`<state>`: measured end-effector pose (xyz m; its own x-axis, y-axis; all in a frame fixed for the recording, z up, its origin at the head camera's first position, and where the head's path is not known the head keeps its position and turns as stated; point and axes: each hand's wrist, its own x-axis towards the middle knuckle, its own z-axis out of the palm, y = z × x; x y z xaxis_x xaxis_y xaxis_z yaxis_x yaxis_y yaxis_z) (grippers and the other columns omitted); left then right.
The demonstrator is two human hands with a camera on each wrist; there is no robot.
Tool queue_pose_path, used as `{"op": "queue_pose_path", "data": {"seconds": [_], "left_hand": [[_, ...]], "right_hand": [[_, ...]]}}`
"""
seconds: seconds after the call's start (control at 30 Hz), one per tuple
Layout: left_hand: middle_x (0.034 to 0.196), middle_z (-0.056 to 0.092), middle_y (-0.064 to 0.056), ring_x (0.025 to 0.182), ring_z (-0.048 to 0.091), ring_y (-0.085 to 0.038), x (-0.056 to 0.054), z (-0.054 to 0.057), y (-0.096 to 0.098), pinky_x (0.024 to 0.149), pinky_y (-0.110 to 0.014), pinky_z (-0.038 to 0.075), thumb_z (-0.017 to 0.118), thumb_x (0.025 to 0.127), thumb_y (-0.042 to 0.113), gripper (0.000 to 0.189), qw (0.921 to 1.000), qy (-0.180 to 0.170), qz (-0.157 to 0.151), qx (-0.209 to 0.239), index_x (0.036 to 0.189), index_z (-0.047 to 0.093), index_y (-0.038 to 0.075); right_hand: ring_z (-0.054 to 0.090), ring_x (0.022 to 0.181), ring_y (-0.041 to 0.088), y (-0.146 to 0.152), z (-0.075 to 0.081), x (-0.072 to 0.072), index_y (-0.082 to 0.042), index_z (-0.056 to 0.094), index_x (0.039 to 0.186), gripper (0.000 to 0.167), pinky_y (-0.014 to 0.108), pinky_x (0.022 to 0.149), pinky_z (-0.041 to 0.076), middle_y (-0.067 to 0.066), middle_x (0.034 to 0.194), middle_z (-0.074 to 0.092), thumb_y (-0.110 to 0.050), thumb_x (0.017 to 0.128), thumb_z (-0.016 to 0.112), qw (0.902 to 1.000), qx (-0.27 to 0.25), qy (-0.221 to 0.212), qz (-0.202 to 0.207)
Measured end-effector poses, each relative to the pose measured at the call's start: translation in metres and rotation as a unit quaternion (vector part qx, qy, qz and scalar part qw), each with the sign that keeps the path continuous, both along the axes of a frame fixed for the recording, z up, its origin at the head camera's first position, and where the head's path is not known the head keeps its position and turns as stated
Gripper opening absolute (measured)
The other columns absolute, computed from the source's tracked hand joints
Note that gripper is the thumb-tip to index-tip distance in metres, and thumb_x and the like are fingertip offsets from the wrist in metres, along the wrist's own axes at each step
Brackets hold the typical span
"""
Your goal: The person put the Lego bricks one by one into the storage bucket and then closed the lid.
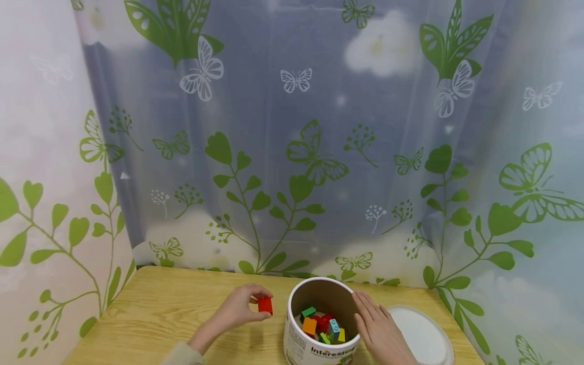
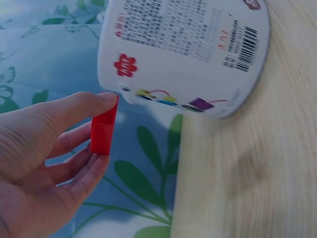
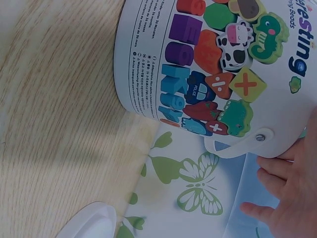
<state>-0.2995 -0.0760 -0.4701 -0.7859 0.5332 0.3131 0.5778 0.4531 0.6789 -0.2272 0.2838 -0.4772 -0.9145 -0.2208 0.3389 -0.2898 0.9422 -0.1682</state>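
Between thumb and fingers, my left hand (image 1: 239, 306) pinches a red toy brick (image 1: 265, 305) just left of the white bucket (image 1: 298, 337). The left wrist view shows the same red brick (image 2: 103, 130) held at the fingertips, apart from the bucket wall. Inside the bucket lie several bricks, among them an orange brick (image 1: 309, 326), a light blue brick (image 1: 334, 329) and a green brick (image 1: 308, 313). My right hand (image 1: 380, 327) rests with straight fingers against the bucket's right rim. In the right wrist view that hand (image 3: 292, 193) touches near the bucket's handle (image 3: 233, 148).
A round white lid (image 1: 422, 334) lies on the wooden table (image 1: 182, 299) to the right of the bucket. Behind the table hangs a curtain (image 1: 274, 152) printed with leaves and butterflies.
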Motion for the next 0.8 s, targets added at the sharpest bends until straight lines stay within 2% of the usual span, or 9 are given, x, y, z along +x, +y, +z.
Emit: {"op": "queue_pose_path", "data": {"seconds": [0.1, 0.27, 0.43, 0.6, 0.8], "left_hand": [[0.109, 0.071, -0.006, 0.095, 0.067, -0.022, 0.001, 0.006, 0.002, 0.081, -0.028, 0.059, 0.086, 0.082, 0.016, 0.037, 1.0000, 0.002, -0.003, 0.001, 0.114, 0.072, 0.003], [0.111, 0.072, -0.005, 0.098, 0.067, -0.023, 0.003, 0.016, 0.010, 0.085, -0.034, 0.059, 0.085, 0.082, 0.019, 0.039, 1.0000, 0.003, -0.005, -0.002, 0.116, 0.072, 0.004], [0.112, 0.071, -0.005, 0.099, 0.066, -0.023, 0.003, 0.024, 0.024, 0.085, -0.033, 0.059, 0.086, 0.081, 0.018, 0.039, 0.9999, 0.008, -0.006, 0.001, 0.115, 0.072, 0.005], [0.110, 0.070, -0.003, 0.098, 0.066, -0.022, 0.002, 0.031, 0.041, 0.087, -0.037, 0.059, 0.087, 0.082, 0.020, 0.039, 0.9998, 0.008, -0.016, 0.005, 0.115, 0.073, 0.006], [0.111, 0.069, -0.001, 0.099, 0.065, -0.019, -0.001, 0.038, 0.063, 0.086, -0.030, 0.059, 0.085, 0.084, 0.023, 0.037, 0.9995, 0.004, -0.029, -0.014, 0.117, 0.073, 0.011]], "right_hand": [[0.045, 0.142, 0.030, 0.000, 0.000, 0.000, -0.006, 0.050, 0.150, 0.047, 0.059, 0.112, 0.039, 0.011, 0.152, 0.050, -0.023, 0.106, 0.053, 1.0000, 0.002, 0.003, 0.000], [0.045, 0.142, 0.030, 0.000, 0.000, 0.000, -0.006, 0.050, 0.150, 0.047, 0.059, 0.111, 0.039, 0.011, 0.152, 0.050, -0.023, 0.106, 0.053, 1.0000, 0.002, 0.003, -0.001], [0.046, 0.141, 0.029, 0.000, -0.001, 0.000, -0.006, 0.050, 0.149, 0.047, 0.059, 0.111, 0.040, 0.010, 0.152, 0.051, -0.023, 0.105, 0.053, 1.0000, 0.003, 0.008, -0.001], [0.046, 0.141, 0.029, 0.001, -0.003, 0.000, -0.006, 0.050, 0.150, 0.048, 0.059, 0.110, 0.041, 0.011, 0.152, 0.051, -0.022, 0.105, 0.054, 0.9998, 0.007, 0.018, 0.001], [0.045, 0.142, 0.030, 0.001, -0.001, 0.000, -0.006, 0.049, 0.150, 0.048, 0.059, 0.111, 0.040, 0.010, 0.153, 0.050, -0.023, 0.106, 0.052, 0.9999, 0.003, 0.010, 0.001]]}}
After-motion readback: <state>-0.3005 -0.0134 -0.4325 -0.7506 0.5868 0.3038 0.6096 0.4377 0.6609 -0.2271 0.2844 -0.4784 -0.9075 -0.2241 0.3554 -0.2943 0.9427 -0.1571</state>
